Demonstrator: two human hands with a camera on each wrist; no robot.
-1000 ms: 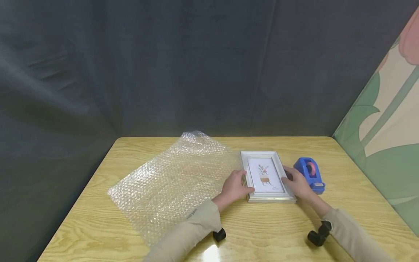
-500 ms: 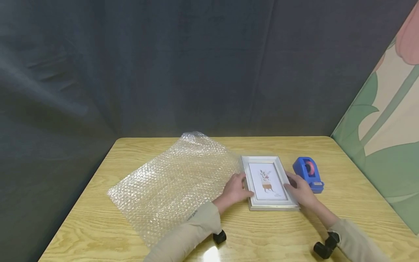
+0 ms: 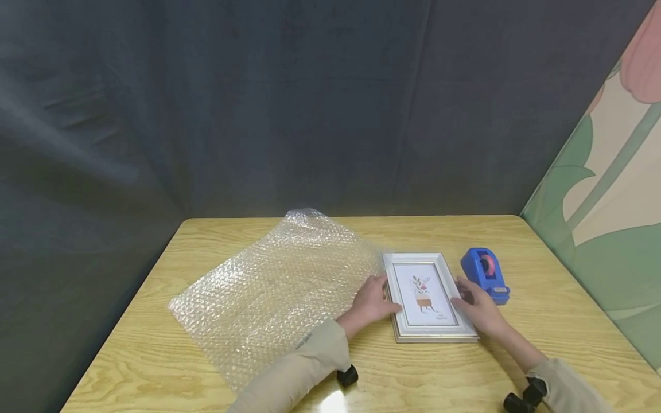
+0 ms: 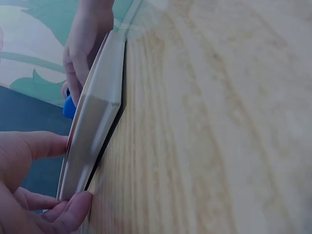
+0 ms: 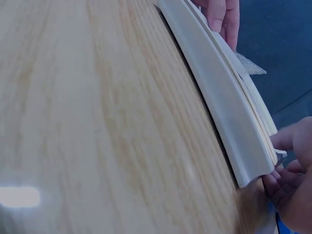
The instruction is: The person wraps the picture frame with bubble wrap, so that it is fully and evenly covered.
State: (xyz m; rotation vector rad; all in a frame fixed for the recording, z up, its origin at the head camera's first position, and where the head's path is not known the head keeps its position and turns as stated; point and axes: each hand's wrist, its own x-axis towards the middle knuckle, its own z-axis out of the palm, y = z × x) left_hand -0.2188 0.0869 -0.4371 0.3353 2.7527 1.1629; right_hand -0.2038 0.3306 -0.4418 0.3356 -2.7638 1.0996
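A white picture frame (image 3: 424, 335) with a drawing of a plant in a pot lies face up at the right of the head view. My left hand (image 3: 370, 299) grips its left edge, thumb on the front. At its right edge my right hand (image 3: 481, 308) holds on with thumb on top and fingers at the side. The left wrist view shows the frame's side (image 4: 87, 141) with my left fingers and thumb (image 4: 73, 210) around the edge. In the right wrist view, my right fingers (image 5: 282, 185) pinch the frame (image 5: 219, 92) near a corner.
Bubble wrap (image 3: 279, 275) is spread over the left and middle of the wooden table (image 3: 134, 355), its right corner close to the frame. A blue tape dispenser (image 3: 485, 275) with pink tape stands just beyond my right hand. A dark curtain (image 3: 310, 115) hangs behind.
The picture frame has slid toward the table's near edge and slightly right. My right hand has moved with it, while my left hand has stayed almost in place.
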